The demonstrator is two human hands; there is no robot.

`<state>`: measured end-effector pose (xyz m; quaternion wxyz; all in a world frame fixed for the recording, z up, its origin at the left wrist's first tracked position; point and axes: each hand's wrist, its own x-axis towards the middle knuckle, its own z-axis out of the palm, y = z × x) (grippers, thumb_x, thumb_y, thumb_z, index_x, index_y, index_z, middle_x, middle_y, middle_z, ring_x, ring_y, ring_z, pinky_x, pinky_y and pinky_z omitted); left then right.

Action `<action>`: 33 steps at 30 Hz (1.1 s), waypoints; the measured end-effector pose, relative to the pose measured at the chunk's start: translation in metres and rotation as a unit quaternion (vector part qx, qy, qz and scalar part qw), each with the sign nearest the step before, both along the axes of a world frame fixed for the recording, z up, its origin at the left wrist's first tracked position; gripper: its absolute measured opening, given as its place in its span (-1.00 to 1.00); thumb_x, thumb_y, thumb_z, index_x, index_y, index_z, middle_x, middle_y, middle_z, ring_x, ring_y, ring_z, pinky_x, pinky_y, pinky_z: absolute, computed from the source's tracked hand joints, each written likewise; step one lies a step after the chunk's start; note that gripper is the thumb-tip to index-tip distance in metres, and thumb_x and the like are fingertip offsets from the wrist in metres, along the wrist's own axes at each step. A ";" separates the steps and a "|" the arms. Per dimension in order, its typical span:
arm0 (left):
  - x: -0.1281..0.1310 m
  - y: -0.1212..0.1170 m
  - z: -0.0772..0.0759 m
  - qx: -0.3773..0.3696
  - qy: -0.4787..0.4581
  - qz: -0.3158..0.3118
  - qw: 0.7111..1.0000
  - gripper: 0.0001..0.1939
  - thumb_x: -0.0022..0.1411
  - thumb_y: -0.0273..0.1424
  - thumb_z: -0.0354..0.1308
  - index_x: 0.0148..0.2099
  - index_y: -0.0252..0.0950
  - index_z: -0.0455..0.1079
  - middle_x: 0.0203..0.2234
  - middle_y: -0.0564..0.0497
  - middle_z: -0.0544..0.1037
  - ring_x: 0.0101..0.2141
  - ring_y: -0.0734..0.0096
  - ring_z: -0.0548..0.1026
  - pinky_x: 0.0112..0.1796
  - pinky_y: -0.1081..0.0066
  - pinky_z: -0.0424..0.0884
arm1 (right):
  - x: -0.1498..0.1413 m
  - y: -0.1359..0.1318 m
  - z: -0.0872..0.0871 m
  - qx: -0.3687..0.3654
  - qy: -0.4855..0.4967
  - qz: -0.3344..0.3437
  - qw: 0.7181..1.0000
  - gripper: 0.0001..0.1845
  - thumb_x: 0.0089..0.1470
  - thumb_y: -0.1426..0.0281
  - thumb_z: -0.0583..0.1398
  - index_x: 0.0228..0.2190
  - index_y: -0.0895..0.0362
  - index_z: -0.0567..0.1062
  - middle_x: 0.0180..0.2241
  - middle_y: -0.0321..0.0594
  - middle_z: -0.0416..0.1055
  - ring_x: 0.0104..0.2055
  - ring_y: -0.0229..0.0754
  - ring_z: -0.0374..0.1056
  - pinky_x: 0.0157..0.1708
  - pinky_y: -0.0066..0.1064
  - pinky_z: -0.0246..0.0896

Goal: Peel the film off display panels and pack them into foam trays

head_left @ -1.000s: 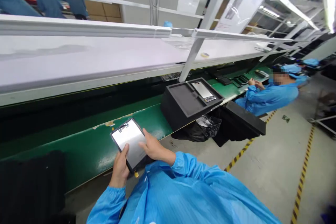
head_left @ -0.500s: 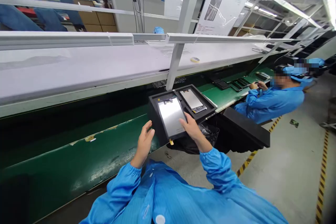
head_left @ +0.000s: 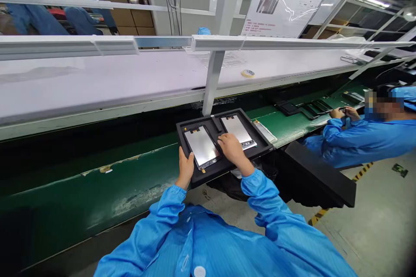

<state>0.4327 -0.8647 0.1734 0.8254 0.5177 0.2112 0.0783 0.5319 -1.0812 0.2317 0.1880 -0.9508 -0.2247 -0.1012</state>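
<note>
A black foam tray (head_left: 201, 178) lies tilted on the green bench, with two display panels in its recesses. The left display panel (head_left: 202, 145) has a shiny silver back, with a small yellow tab at its lower edge. In the other recess is a similar right display panel (head_left: 236, 129), partly covered by my right hand (head_left: 232, 150). That hand's fingers are bent together at the left panel's right edge, by the divider; their tips are hidden. My left hand (head_left: 185, 168) rests against the tray's left side, thumb and fingers apart.
Another silver panel (head_left: 264, 132) lies right of the tray on the green bench (head_left: 130, 190). Black frames (head_left: 313, 108) lie farther along, near a seated co-worker (head_left: 373, 134). A dark box (head_left: 321, 173) juts out below the edge. A white post (head_left: 212, 82) stands behind the tray.
The left panel, held raised over the tray's left side before, now lies in its recess. My right hand has moved toward the divider, and my left hand has come to the tray's side.
</note>
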 end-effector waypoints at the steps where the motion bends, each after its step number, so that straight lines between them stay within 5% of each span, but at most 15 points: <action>1: 0.000 -0.001 -0.003 0.033 -0.001 0.024 0.999 -0.26 0.18 -0.34 0.32 0.35 -0.16 0.17 0.42 -0.13 0.16 0.45 0.08 -0.06 0.36 0.18 0.04 | 0.005 -0.019 0.004 0.008 -0.026 -0.013 1.000 -0.63 0.32 0.30 0.06 -0.01 0.14 0.56 0.01 0.07 0.49 0.11 0.09 0.35 0.18 -0.05 0.25; 5: 0.000 0.000 -0.008 0.106 -0.013 0.055 0.993 -0.38 0.17 -0.40 0.29 0.27 -0.19 0.29 0.32 -0.17 0.34 0.39 0.03 0.13 0.33 0.12 0.13 | 0.035 -0.107 0.012 -0.030 -0.026 -0.223 0.974 -0.50 0.31 0.31 0.03 0.17 0.29 0.41 0.17 0.18 0.36 0.21 0.16 0.26 0.19 -0.02 0.16; 9: -0.001 0.002 -0.005 0.154 0.019 0.039 0.987 -0.32 0.16 -0.42 0.29 0.32 -0.21 0.25 0.32 -0.20 0.33 0.39 -0.01 0.13 0.35 0.09 0.08 | 0.056 -0.159 0.005 -0.110 0.157 -0.339 0.921 -0.47 0.35 0.22 0.02 0.17 0.32 0.39 0.09 0.25 0.43 0.14 0.16 0.36 0.09 -0.12 0.22; 17: -0.004 0.004 -0.003 0.257 0.038 0.018 0.965 -0.16 0.13 -0.48 0.24 0.43 -0.23 0.07 0.32 -0.17 0.33 0.34 0.08 0.23 0.34 0.20 0.12 | 0.062 -0.156 0.006 -0.156 0.205 -0.320 0.912 -0.50 0.36 0.23 0.06 0.12 0.34 0.41 0.08 0.25 0.45 0.15 0.10 0.38 0.11 -0.22 0.21; 25: -0.007 0.005 0.003 0.342 0.066 0.012 0.937 -0.21 0.06 -0.53 0.16 0.37 -0.29 0.18 0.13 -0.19 0.51 0.10 0.12 0.51 0.18 0.18 0.37 | 0.061 -0.162 0.010 -0.161 0.215 -0.273 0.924 -0.52 0.36 0.24 0.07 0.11 0.35 0.41 0.08 0.23 0.45 0.15 0.10 0.39 0.12 -0.24 0.22; 30: -0.008 0.008 0.005 0.363 0.072 0.018 0.929 -0.34 0.01 -0.50 0.16 0.22 -0.28 0.37 -0.05 -0.10 0.61 -0.10 0.17 0.58 0.06 0.16 0.49 | 0.063 -0.175 -0.007 -0.108 0.201 -0.255 0.939 -0.50 0.36 0.17 0.06 0.08 0.30 0.44 0.03 0.22 0.50 0.10 0.08 0.43 0.09 -0.22 0.26; 33: -0.009 0.013 -0.001 0.377 0.129 0.037 0.916 -0.37 -0.01 -0.45 0.21 0.18 -0.21 0.43 -0.10 -0.02 0.65 -0.13 0.13 0.60 0.05 0.09 0.50 | 0.067 -0.210 -0.036 -0.008 0.187 -0.154 0.970 -0.48 0.42 0.13 -0.08 0.04 0.19 0.49 -0.02 0.04 0.55 0.06 -0.04 0.46 0.07 -0.29 0.27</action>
